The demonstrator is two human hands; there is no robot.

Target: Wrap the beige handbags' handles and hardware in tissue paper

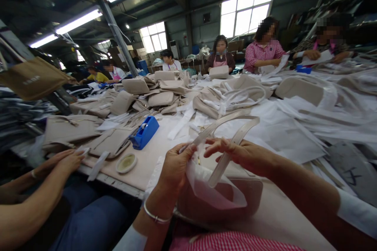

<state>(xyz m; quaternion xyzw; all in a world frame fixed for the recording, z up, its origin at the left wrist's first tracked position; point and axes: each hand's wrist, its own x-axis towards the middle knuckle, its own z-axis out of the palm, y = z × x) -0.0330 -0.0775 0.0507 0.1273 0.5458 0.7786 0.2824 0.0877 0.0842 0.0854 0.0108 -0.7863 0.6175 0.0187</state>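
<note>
A beige bag (250, 200) lies at the table's near edge in front of me, with white tissue paper (209, 188) over its upper part. Its pale handle strap (225, 166) arches up between my hands. My left hand (173, 164), with a silver bangle at the wrist, pinches the strap's left side and some thin white wrapping. My right hand (238, 155) is at the strap's right part, fingers spread and partly behind it; its fingertips come close to my left hand.
A blue tape dispenser (145, 132) and a small round dish (126, 163) stand left of centre. Beige bags (160, 99) and white paper (273, 133) are heaped beyond. At left, a person's hands (66, 160) rest by another bag; several people work across the table.
</note>
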